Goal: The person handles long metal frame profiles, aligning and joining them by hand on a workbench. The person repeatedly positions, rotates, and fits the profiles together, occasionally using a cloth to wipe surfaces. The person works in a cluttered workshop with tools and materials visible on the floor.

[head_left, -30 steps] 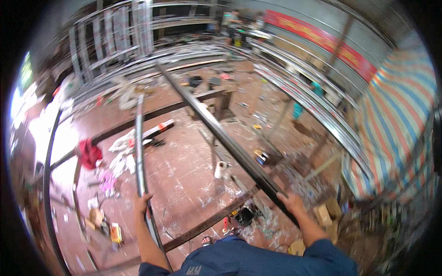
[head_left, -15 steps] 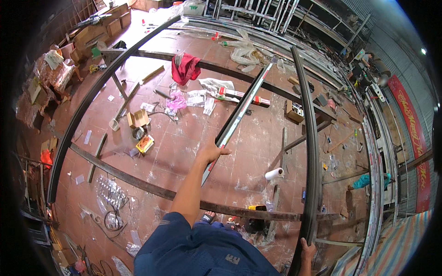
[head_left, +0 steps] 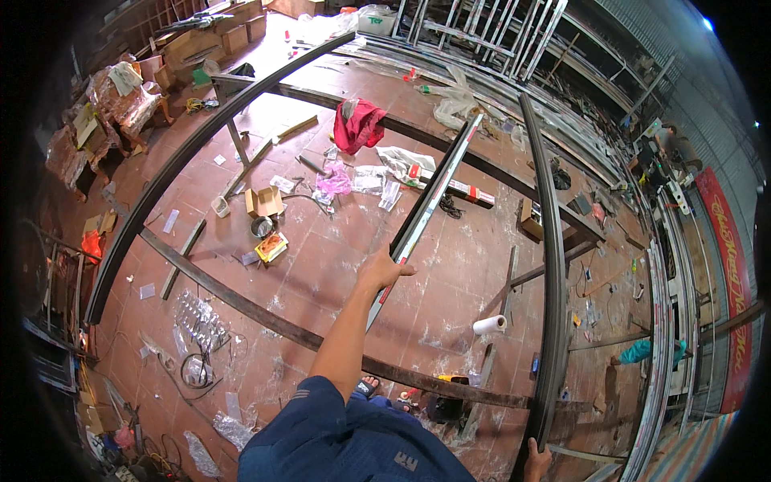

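My left hand (head_left: pixel 387 271) is closed around a dark metal bar (head_left: pixel 430 198) in the middle, its thumb sticking out to the right. A white-filmed face (head_left: pixel 442 186) with red marks runs along that bar's right side. Lower right, my right hand (head_left: pixel 536 464) is wrapped round the near end of a long dark metal beam (head_left: pixel 552 305). Both the bar and the beam slope away from me across a dark support rail (head_left: pixel 498 172) at the back; the beam also crosses a nearer rail (head_left: pixel 281 325). Another long dark beam (head_left: pixel 165 182) lies at the left.
A red cloth (head_left: pixel 358 127) hangs on the back rail. On the tiled floor are an open cardboard box (head_left: pixel 263 202), a white roll (head_left: pixel 489 324) and plastic wrapping (head_left: pixel 201 321). Long metal profiles (head_left: pixel 660 337) are stacked at the right, near another person's teal sleeve (head_left: pixel 642 351).
The view has shifted, so most things appear farther right, and the far ones lower. Both hands keep their hold on the bar and the beam.
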Available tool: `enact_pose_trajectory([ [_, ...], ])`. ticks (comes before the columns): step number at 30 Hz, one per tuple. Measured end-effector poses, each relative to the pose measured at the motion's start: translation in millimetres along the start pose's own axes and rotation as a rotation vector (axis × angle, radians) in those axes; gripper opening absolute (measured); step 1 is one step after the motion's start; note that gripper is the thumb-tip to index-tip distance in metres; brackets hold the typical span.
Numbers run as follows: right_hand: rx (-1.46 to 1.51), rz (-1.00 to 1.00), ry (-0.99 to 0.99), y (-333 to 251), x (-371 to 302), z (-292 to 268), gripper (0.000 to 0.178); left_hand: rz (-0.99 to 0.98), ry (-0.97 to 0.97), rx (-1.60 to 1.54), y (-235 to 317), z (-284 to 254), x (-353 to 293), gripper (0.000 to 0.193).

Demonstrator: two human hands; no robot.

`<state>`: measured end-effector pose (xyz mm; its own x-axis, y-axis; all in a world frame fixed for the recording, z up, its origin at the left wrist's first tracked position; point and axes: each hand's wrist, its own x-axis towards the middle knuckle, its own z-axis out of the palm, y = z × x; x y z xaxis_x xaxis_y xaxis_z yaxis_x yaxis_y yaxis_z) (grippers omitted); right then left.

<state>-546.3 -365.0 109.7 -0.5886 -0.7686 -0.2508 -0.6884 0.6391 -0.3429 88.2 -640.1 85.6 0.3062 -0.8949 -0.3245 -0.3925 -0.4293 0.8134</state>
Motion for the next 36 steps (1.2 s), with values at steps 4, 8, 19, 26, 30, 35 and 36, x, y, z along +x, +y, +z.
enact_pose_trajectory([
  [4, -0.021, -0.010, -0.008, -4, 7, 1, 0.082, -0.014, 0.012, 0.007, -9, 2, 6, 0.092],
  [8, -0.037, -0.007, -0.011, -4, 6, -1, 0.084, -0.026, 0.030, -0.008, -3, 3, 2, 0.090],
  [19, -0.100, -0.024, -0.039, 18, 7, 1, 0.091, 0.018, -0.106, -0.031, 4, 15, -3, 0.091],
  [26, -0.111, -0.019, 0.146, -10, -18, -1, 0.092, 0.063, -0.201, -0.038, 13, 26, -3, 0.090],
  [30, -0.107, 0.075, 0.139, -22, -32, -7, 0.090, 0.092, -0.182, -0.099, 18, 25, -6, 0.090],
  [35, -0.121, 0.103, 0.248, -9, -30, 4, 0.079, 0.043, -0.027, -0.047, 7, 18, 7, 0.089],
  [36, -0.101, 0.100, 0.201, -20, -31, 3, 0.083, 0.054, 0.009, -0.056, -4, 14, 14, 0.089],
])
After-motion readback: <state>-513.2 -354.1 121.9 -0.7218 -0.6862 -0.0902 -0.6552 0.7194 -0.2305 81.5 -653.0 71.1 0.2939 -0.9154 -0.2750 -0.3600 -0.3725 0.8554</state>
